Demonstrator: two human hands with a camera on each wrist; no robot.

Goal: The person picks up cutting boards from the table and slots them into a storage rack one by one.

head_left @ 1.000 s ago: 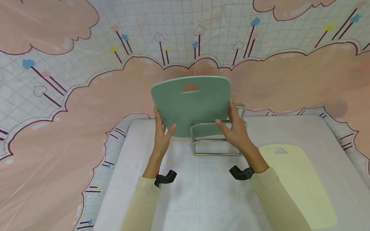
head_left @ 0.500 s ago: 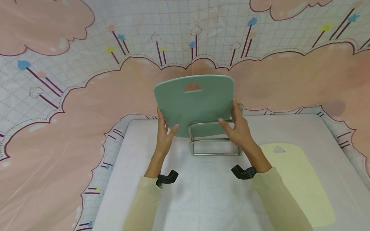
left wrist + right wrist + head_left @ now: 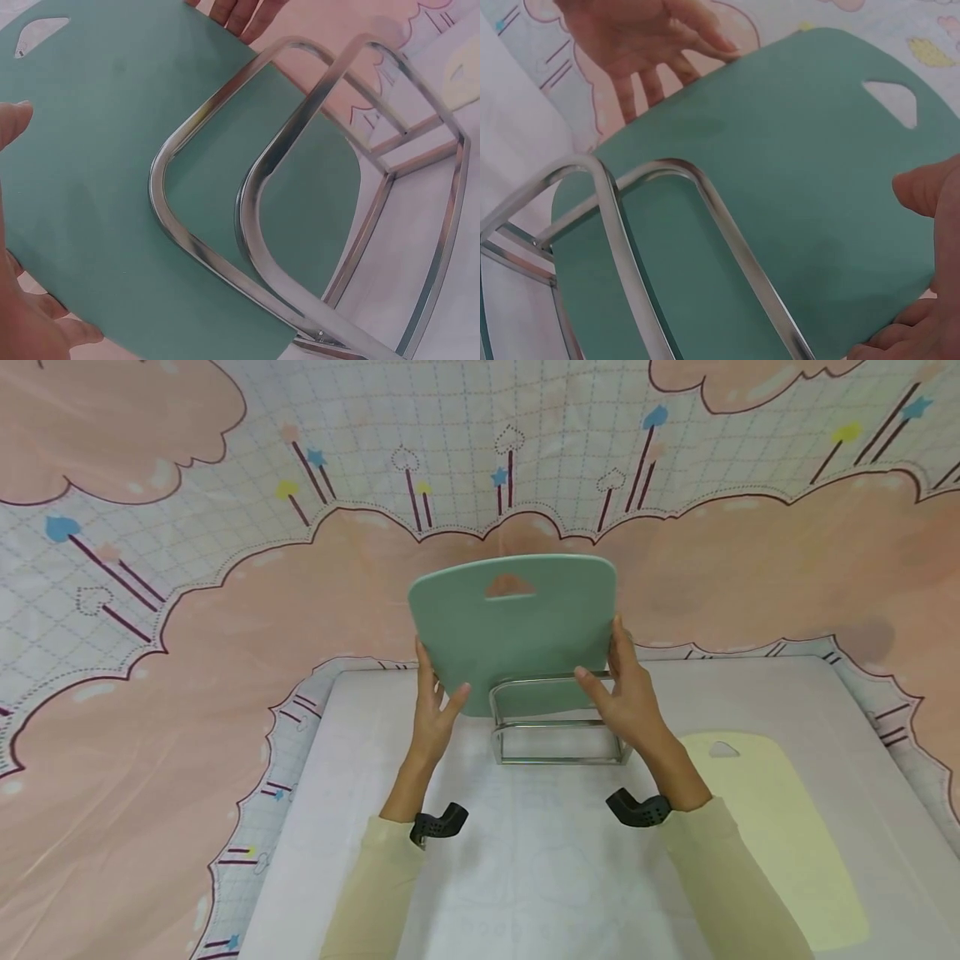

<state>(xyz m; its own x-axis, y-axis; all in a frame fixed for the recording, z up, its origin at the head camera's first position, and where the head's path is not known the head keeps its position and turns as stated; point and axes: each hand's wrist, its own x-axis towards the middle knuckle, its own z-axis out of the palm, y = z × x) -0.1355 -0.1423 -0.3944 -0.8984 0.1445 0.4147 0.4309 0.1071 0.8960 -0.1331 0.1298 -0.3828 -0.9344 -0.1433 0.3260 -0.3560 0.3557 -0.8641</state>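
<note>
A green cutting board (image 3: 517,635) stands tilted in the head view, its handle slot at the top. My left hand (image 3: 433,718) holds its left edge, thumb toward me and fingers around the far side. At the opposite edge, my right hand (image 3: 628,703) grips the board the same way. Polished metal bars of a rack (image 3: 558,724) cross in front of the board's lower right part. In the left wrist view the board (image 3: 97,157) lies behind two curved loops of this rack (image 3: 251,187). The right wrist view shows the left fingers along the board's edge.
A pale yellow cutting board (image 3: 787,843) lies flat on the white table (image 3: 517,860), to the right, partly covered by my right sleeve. A patterned cloth (image 3: 300,602) hangs behind the table.
Both hands have shifted slightly right together with the green cutting board, so it overlaps more of the rack. The head view has also moved a little. Both holds look the same.
</note>
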